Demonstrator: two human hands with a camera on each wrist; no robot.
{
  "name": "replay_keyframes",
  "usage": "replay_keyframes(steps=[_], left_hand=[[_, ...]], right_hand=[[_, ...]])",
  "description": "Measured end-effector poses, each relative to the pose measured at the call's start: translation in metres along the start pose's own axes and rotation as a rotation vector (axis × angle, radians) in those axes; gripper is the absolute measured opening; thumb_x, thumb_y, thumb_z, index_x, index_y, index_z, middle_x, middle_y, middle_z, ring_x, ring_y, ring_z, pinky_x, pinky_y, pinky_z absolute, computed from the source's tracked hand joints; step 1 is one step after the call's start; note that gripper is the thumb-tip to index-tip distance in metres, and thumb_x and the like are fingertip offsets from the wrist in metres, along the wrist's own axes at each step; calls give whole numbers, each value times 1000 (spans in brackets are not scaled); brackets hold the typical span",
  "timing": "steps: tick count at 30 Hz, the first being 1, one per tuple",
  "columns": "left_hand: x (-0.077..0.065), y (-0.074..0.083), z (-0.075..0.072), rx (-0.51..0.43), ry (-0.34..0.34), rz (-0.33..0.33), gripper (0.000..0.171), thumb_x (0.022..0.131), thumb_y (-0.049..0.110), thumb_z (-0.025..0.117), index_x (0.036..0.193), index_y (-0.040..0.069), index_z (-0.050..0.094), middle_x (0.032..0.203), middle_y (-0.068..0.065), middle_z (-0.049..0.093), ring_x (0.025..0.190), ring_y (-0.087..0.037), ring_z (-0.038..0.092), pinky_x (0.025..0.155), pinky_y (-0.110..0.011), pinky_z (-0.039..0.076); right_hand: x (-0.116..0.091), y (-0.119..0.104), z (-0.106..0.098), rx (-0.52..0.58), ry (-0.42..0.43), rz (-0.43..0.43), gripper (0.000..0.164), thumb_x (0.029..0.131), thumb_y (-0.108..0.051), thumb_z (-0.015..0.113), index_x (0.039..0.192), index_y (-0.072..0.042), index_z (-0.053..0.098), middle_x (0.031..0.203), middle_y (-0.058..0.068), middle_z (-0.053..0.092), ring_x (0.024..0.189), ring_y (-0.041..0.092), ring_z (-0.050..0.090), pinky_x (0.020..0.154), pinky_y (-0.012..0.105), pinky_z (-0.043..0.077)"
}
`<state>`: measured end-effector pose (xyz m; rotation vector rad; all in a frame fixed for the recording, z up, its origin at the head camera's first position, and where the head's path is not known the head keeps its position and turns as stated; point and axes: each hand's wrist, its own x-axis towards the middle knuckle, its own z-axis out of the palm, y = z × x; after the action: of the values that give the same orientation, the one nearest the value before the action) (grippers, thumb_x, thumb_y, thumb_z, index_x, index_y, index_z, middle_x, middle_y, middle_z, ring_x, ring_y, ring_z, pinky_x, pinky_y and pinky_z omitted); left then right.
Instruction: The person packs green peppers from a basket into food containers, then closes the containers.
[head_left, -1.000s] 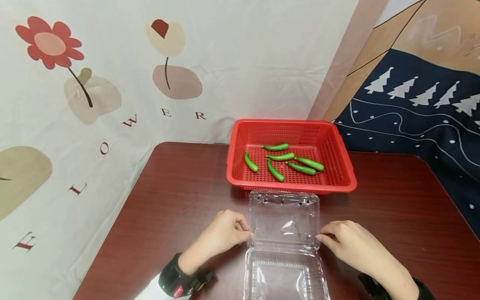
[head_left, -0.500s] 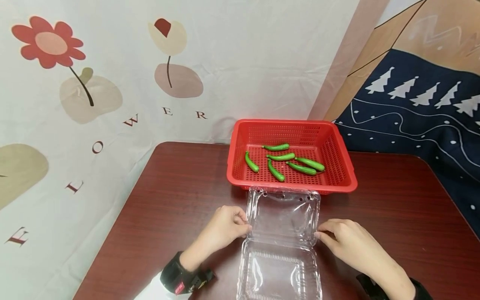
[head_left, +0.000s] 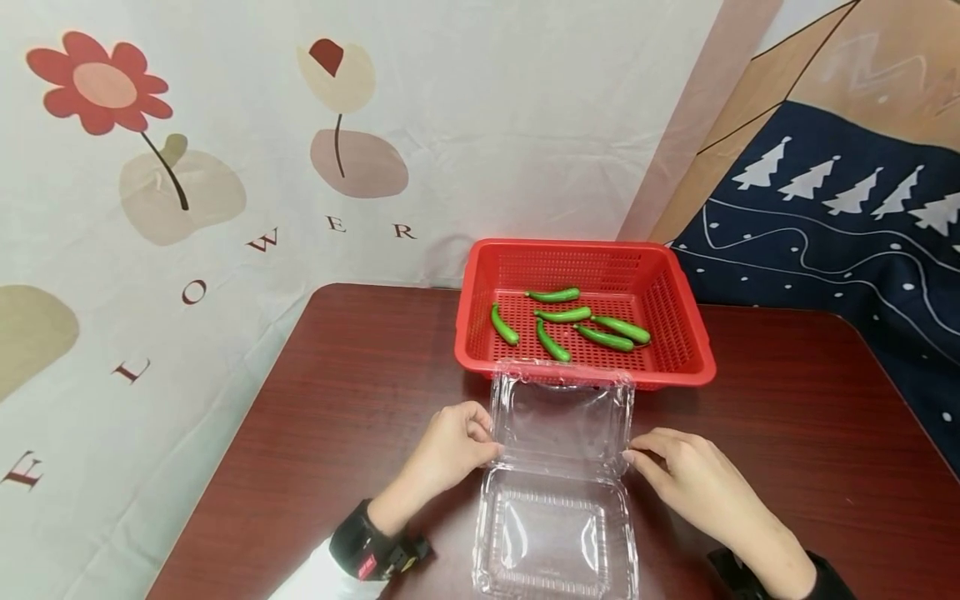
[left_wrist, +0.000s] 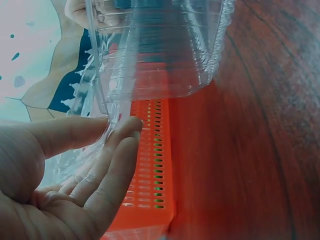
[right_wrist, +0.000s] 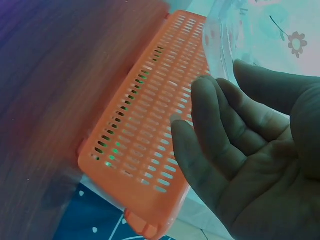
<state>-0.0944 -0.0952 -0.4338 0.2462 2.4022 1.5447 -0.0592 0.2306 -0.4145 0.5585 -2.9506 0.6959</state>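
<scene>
Pale printed cloth (head_left: 525, 100) hangs behind the scene, with dark red capitals, F, L, O, W, E and R, running in a curve that spells FLOWER. Above the letters is a red flower (head_left: 105, 85), and at the right a dark blue panel (head_left: 825, 242) carries white fir trees and winding lines. Below stretches a reddish-brown wood-grain tabletop (head_left: 352, 375).

Near its far edge stands a red perforated basket (head_left: 697, 375), with six small green vegetables (head_left: 562, 315) lying apart or side by side on its floor.

In front of it is a clear plastic container (head_left: 551, 575), opened out flat-wise, its base nearest the person and its lid (head_left: 562, 425) toward the basket. From the head view the lid's far edge overlaps the basket's near rim; whether they touch cannot be told. The left hand (head_left: 453, 450) pinches the lid's left edge between thumb and fingers, close to the hinge. The right hand (head_left: 693, 475) pinches the opposite edge, thumb and forefinger together on the plastic.

Both wrists wear black straps; the left strap (head_left: 360, 542) bears a small red tag (head_left: 367, 567) with pale lettering too small to read.
</scene>
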Motion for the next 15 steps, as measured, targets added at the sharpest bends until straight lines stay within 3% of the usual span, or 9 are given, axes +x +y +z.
replay_keyframes(steps=[8, 15], left_hand=[[3, -6, 1, -108, -15, -19, 22, 80, -7, 79, 87, 0, 59, 69, -4, 71, 59, -14, 68, 57, -35, 63], [1, -7, -1, -115, -19, -24, 22, 81, -6, 78, 86, 0, 58, 70, -6, 72, 59, -15, 68, 61, -46, 65]], right_hand=[[2, 4, 3, 46, 7, 30, 15, 91, -17, 82, 105, -15, 80, 97, -10, 74, 77, 2, 60, 64, 26, 55], [1, 10, -4, 34, 56, 49, 18, 92, -22, 80, 109, -15, 80, 103, -4, 76, 87, 16, 72, 73, 43, 63]])
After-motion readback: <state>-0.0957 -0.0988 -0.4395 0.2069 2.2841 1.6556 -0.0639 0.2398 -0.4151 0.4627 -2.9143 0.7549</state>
